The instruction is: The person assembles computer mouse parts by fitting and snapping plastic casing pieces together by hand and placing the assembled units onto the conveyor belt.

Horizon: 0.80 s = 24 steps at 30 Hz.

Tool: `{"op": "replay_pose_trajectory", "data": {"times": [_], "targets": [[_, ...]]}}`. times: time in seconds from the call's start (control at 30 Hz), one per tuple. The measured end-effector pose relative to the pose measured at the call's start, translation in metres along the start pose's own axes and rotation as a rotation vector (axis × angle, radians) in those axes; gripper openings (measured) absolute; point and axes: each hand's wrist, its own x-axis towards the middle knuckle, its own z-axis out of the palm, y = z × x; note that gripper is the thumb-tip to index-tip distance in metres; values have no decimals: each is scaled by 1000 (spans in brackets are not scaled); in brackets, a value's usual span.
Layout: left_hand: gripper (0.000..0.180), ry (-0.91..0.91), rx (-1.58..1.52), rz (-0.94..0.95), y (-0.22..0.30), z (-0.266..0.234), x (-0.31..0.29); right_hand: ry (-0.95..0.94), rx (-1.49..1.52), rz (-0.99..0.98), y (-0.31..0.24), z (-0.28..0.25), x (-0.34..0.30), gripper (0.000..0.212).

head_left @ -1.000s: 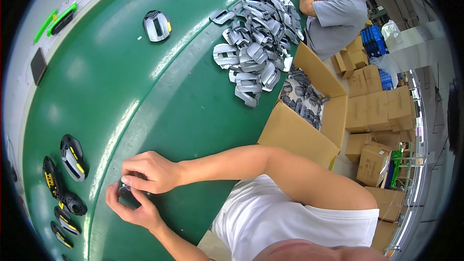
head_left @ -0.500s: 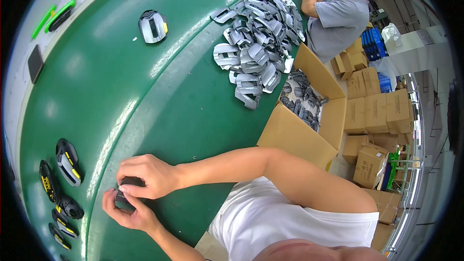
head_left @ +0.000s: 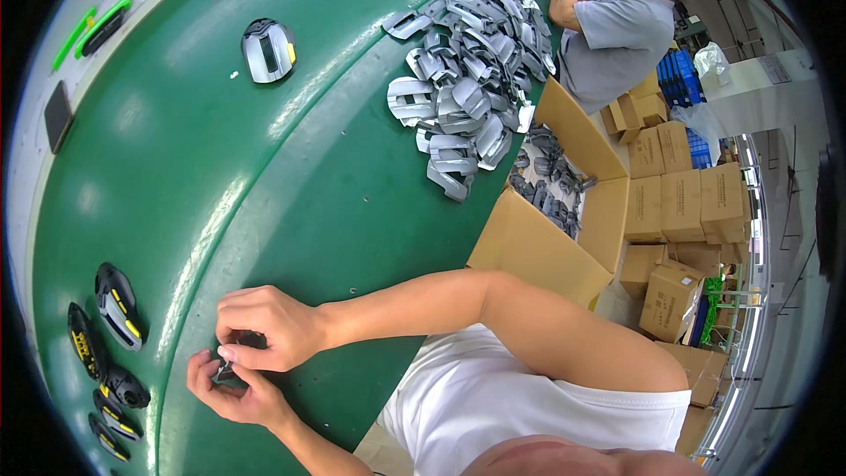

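Observation:
My right hand [head_left: 275,326] and my left hand [head_left: 236,393] meet low over the green tabletop. Between them is a small dark plastic part [head_left: 254,339], gripped with bent fingers by both. The fingers cover most of it, so its exact kind cannot be made out. To the left of my hands lie several black plastic pieces with yellow trim, among them a long oval grey-and-black shell [head_left: 118,306] and a black-and-yellow piece [head_left: 85,341].
A heap of grey plastic shells [head_left: 467,79] lies farther off, beside an open cardboard box [head_left: 542,229] of dark parts. A single grey shell [head_left: 269,51] rests on the green surface [head_left: 167,132]. A co-worker in grey [head_left: 617,44] stands beyond; stacked cartons [head_left: 687,198] are at right.
The dark part has shifted and tilted between my fingers, and my left fingers have spread slightly around it. The shells and black pieces at left appear slightly lower and farther left.

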Motion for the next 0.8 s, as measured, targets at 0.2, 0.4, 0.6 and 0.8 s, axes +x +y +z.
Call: {"op": "replay_pose_trajectory", "data": {"times": [0.2, 0.4, 0.6, 0.8], "targets": [[23, 7, -136, -7, -6, 1, -1, 4, 29, -48, 1, -2, 1, 13], [18, -4, -106, -118, -5, 4, -2, 10, 33, -65, 4, -1, 0, 15], [19, 56, -82, -83, -4, 8, -4, 10, 54, -53, 4, -1, 0, 18], [21, -15, -129, -148, -7, 12, -2, -13, -1, -17, 4, -5, 1, 15]]}}
